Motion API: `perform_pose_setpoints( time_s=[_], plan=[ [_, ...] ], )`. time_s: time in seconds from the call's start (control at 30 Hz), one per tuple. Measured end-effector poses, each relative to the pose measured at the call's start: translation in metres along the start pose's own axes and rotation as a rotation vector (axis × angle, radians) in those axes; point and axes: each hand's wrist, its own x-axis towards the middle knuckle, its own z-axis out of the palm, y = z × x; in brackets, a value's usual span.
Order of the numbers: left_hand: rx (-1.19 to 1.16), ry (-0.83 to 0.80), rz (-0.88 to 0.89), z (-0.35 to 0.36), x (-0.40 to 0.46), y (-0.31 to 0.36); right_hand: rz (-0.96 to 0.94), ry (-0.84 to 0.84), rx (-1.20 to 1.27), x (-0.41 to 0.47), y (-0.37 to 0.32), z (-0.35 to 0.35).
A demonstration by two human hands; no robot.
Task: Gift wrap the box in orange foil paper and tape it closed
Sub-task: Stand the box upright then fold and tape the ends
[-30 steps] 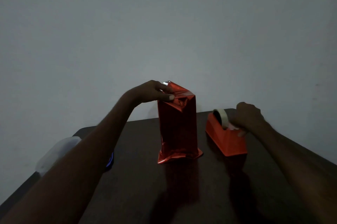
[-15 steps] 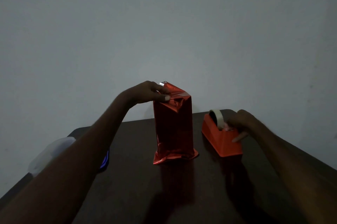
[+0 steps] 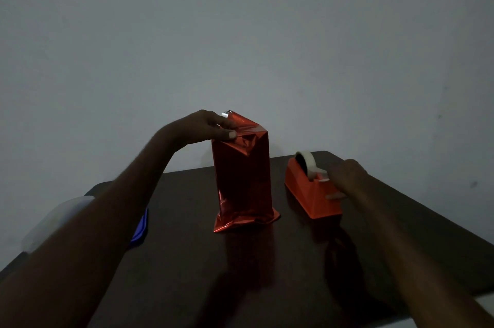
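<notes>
1. One view only, head cam. Box stands upright mid-table, sides already in orange foil paper; loose foil flares out at the base.
2. Left hand is on top of the box, thumb and fingers pinching the folded top flap shut. The rest of the box hangs straight below that pinch.
3. Right hand is at the cutter end of the tape dispenser, well to the right of the pinch. Fingers curl at the tape end; can't tell if a strip is gripped.
4. Step in hand, my read: fetching tape for the top fold.
5. Next move needs: pull and tear a strip, carry it to the pinch, press it across the flap without releasing.
6. Bottom end looks unfolded, left to do.
</notes>
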Motion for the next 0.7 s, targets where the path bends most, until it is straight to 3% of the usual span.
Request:
perform_pose_setpoints(
  time_s=[0.13,0.47,0.7],
  plan=[
    [-0.008,0.011,-0.016,0.000,0.000,-0.002,0.010,0.153,0.082,-0.001,0.020,0.013],
    [-0.019,0.008,-0.024,-0.001,0.000,-0.005,0.217,0.140,0.628,-0.012,0.032,0.016],
    [-0.007,0.008,-0.028,-0.002,0.000,-0.006,0.227,0.175,0.865,-0.026,0.032,0.021]
  ],
)
